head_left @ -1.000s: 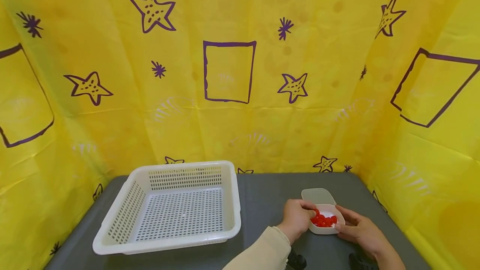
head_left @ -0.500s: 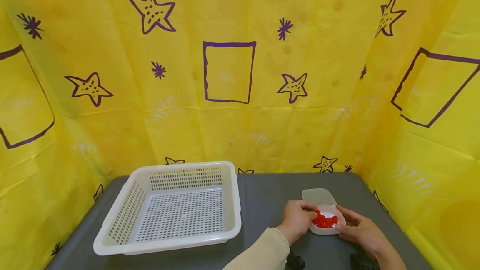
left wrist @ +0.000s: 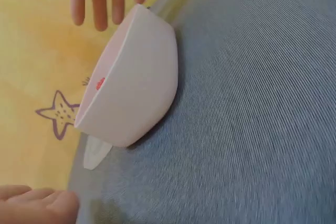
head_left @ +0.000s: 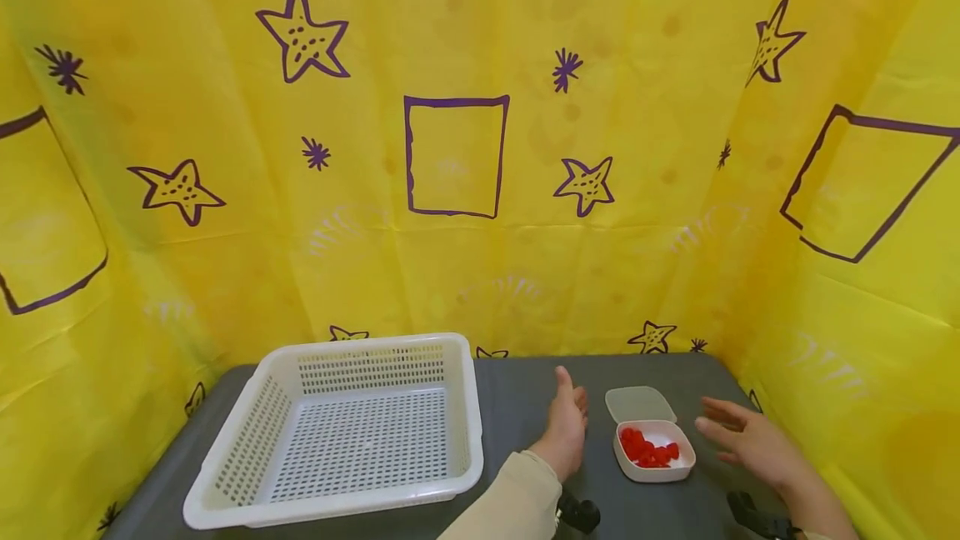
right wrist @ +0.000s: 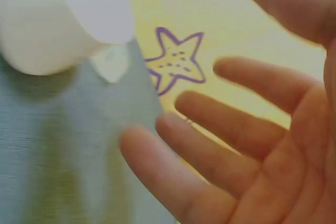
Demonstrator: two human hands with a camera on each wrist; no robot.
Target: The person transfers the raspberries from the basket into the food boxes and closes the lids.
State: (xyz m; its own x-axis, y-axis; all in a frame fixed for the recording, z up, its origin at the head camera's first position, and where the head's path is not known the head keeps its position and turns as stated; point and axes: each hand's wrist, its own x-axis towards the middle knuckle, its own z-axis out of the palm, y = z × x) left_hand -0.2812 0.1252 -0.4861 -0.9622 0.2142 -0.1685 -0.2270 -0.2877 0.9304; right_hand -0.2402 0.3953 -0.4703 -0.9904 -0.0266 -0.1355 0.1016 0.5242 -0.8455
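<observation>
A small pale pink box [head_left: 654, 476] stands on the grey table, holding several small red pieces [head_left: 647, 450] heaped mostly toward its left side. Its translucent lid [head_left: 641, 404] lies folded back behind it. My left hand [head_left: 564, 432] is apart from the box on its left, thumb up and fingers extended, holding nothing. On the other side my right hand [head_left: 750, 440] hovers off the box's right edge with relaxed, spread fingers. The right wrist view shows that palm [right wrist: 283, 177] bare. In the left wrist view, the box's outer wall [left wrist: 139, 77] fills the middle.
A large white slotted basket [head_left: 352, 492] takes up the left part of the table [head_left: 517, 390]. Yellow cloth [head_left: 457, 273] printed with purple starfish hangs behind and at both sides. Black devices sit at both wrists.
Both hands have let go of the box and drawn back, the left to the left and the right to the right. Box and lid stay put; the head view has tilted slightly up.
</observation>
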